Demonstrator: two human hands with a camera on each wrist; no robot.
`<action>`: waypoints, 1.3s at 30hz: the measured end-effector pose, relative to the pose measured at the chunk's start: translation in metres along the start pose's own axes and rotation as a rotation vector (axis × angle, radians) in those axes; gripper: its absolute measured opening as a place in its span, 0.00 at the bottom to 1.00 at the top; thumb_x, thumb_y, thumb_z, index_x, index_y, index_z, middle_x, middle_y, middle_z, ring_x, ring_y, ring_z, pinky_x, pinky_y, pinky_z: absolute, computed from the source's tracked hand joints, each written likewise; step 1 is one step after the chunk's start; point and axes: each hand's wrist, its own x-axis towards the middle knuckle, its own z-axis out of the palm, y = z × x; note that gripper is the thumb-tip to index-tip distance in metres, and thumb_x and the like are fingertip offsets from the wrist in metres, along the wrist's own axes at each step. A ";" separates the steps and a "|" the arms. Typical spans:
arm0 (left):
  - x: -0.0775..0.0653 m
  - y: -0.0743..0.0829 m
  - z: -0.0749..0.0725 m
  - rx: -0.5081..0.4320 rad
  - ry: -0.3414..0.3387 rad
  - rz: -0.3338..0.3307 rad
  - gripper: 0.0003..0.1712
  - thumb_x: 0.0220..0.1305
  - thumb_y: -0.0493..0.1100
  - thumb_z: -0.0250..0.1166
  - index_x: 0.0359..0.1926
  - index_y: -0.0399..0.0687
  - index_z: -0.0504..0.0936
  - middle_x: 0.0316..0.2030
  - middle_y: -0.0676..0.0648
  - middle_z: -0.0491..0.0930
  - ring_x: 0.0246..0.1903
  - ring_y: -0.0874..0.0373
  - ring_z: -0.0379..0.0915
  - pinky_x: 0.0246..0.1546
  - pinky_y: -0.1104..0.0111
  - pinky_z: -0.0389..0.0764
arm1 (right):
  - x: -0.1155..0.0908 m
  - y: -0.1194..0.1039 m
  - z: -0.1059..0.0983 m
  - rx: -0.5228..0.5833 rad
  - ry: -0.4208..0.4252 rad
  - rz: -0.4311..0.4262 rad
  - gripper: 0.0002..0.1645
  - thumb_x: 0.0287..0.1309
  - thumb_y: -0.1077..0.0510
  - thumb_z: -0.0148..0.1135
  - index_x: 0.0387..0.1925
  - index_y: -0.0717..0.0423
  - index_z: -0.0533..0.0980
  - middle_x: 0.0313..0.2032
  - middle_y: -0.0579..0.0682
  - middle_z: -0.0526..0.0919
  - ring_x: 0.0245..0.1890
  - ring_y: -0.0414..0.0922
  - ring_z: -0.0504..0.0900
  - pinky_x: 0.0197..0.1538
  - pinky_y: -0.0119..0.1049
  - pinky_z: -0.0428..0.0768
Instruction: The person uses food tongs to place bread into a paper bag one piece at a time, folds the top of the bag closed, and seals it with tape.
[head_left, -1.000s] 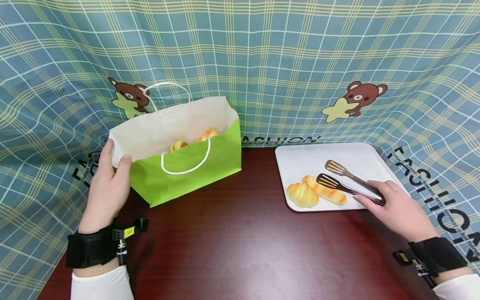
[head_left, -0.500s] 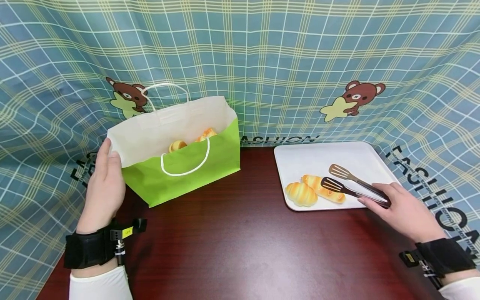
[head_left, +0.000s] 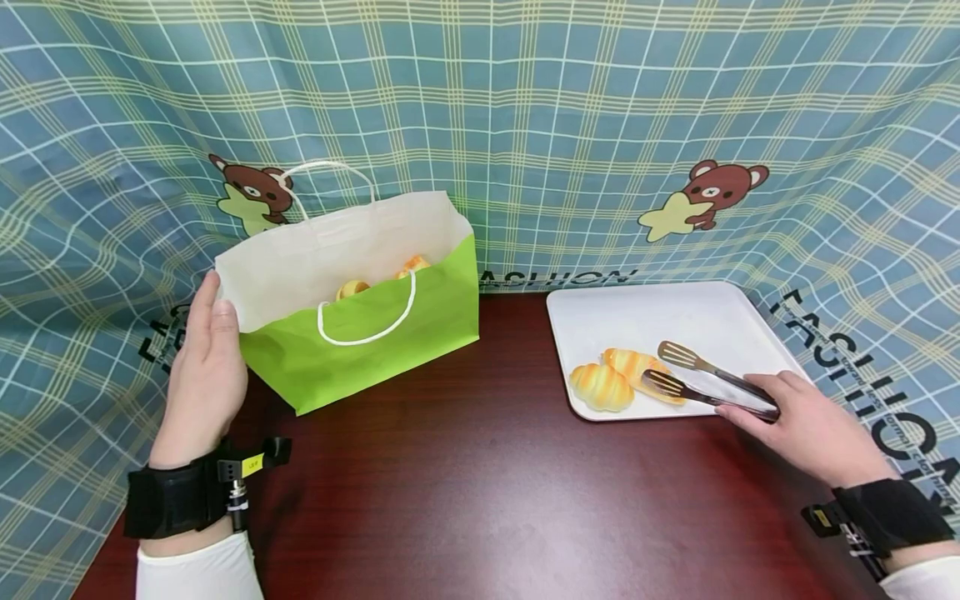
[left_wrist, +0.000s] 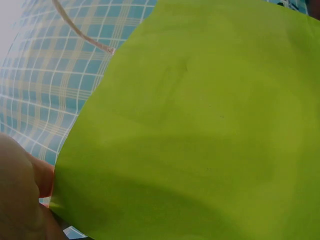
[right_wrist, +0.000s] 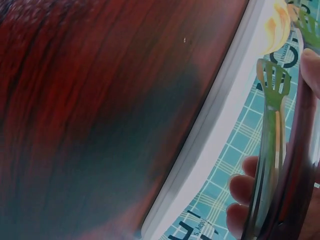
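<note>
In the head view my left hand (head_left: 206, 379) rests along the left edge of a green paper bag (head_left: 375, 350), fingers straight, thumb beside the index finger. The bag stands with its mouth open, and two bread pieces, a rounded one (head_left: 351, 289) and a golden one (head_left: 414, 265), show partly inside. At the right, my right hand (head_left: 813, 429) holds slotted serving tongs (head_left: 678, 354) by their handles, arms spread apart. Their lower tip overlaps a long bread roll (head_left: 626, 365) on the white tray (head_left: 637, 312). A croissant-shaped roll (head_left: 602, 388) lies to its left. The right wrist view shows fingers around the tongs (right_wrist: 272, 125).
A dark red-brown wooden table (head_left: 450, 500) carries the bag and the tray. Blue plaid cloth (head_left: 517, 125) with bear prints hangs behind and on both sides. The bag's white rope handles (head_left: 367, 340) stick up at the back and hang down in front.
The tongs first shifted right with my right hand, then came down lower over the long roll. My left thumb has drawn back from the bag's front toward the index finger.
</note>
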 end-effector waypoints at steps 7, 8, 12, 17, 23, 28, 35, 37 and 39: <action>0.000 0.003 0.001 -0.012 0.019 0.013 0.28 0.71 0.63 0.30 0.69 0.86 0.36 0.73 0.63 0.35 0.72 0.50 0.30 0.63 0.37 0.39 | -0.002 0.004 0.006 -0.010 0.013 -0.019 0.43 0.44 0.24 0.59 0.52 0.49 0.75 0.40 0.56 0.76 0.34 0.54 0.77 0.32 0.55 0.72; 0.000 0.003 0.001 -0.011 0.022 0.014 0.28 0.71 0.63 0.30 0.69 0.85 0.37 0.73 0.63 0.35 0.72 0.50 0.30 0.63 0.37 0.39 | -0.002 0.005 0.007 -0.012 0.010 -0.019 0.43 0.44 0.24 0.59 0.52 0.49 0.76 0.40 0.55 0.76 0.34 0.53 0.77 0.31 0.54 0.72; 0.001 0.002 0.001 -0.001 0.032 0.016 0.28 0.71 0.63 0.30 0.70 0.84 0.39 0.74 0.61 0.37 0.72 0.49 0.32 0.64 0.38 0.40 | -0.002 0.005 0.008 -0.012 0.007 -0.021 0.43 0.44 0.23 0.59 0.51 0.49 0.76 0.39 0.55 0.76 0.34 0.53 0.77 0.31 0.54 0.72; 0.002 0.002 0.002 0.010 0.039 0.027 0.28 0.71 0.63 0.30 0.71 0.82 0.43 0.74 0.59 0.40 0.72 0.47 0.34 0.64 0.38 0.42 | -0.003 0.003 0.009 -0.019 0.038 -0.034 0.41 0.44 0.24 0.60 0.49 0.49 0.77 0.39 0.54 0.77 0.35 0.55 0.78 0.31 0.55 0.71; 0.002 0.002 0.002 0.016 0.043 0.029 0.27 0.71 0.63 0.30 0.69 0.85 0.43 0.73 0.60 0.41 0.72 0.48 0.35 0.64 0.39 0.43 | -0.004 0.003 0.011 -0.019 0.047 -0.033 0.40 0.45 0.25 0.60 0.48 0.50 0.77 0.38 0.54 0.78 0.34 0.55 0.78 0.30 0.55 0.71; 0.002 0.001 0.003 0.010 0.040 0.038 0.26 0.71 0.63 0.30 0.69 0.85 0.43 0.73 0.61 0.41 0.72 0.49 0.35 0.64 0.39 0.42 | -0.007 0.004 0.012 -0.004 0.060 -0.020 0.37 0.46 0.26 0.60 0.48 0.48 0.77 0.37 0.52 0.77 0.32 0.54 0.78 0.28 0.54 0.70; 0.002 0.000 0.004 0.015 0.045 0.046 0.27 0.71 0.63 0.30 0.69 0.84 0.44 0.73 0.62 0.41 0.72 0.50 0.35 0.64 0.39 0.43 | -0.008 0.005 0.010 0.013 0.081 0.015 0.37 0.47 0.26 0.60 0.48 0.48 0.76 0.38 0.55 0.78 0.32 0.54 0.77 0.26 0.55 0.69; 0.002 0.000 0.003 0.016 0.047 0.047 0.27 0.71 0.63 0.30 0.70 0.84 0.44 0.73 0.62 0.41 0.72 0.50 0.35 0.64 0.39 0.43 | -0.007 0.004 0.008 0.014 0.089 0.019 0.37 0.47 0.26 0.60 0.48 0.48 0.76 0.39 0.55 0.78 0.32 0.55 0.78 0.26 0.56 0.69; 0.002 0.000 0.003 0.014 0.047 0.047 0.27 0.71 0.62 0.30 0.70 0.82 0.44 0.73 0.61 0.41 0.72 0.50 0.35 0.64 0.39 0.42 | -0.007 0.003 0.006 0.015 0.095 0.021 0.37 0.47 0.27 0.60 0.48 0.48 0.76 0.40 0.56 0.78 0.33 0.55 0.78 0.27 0.56 0.70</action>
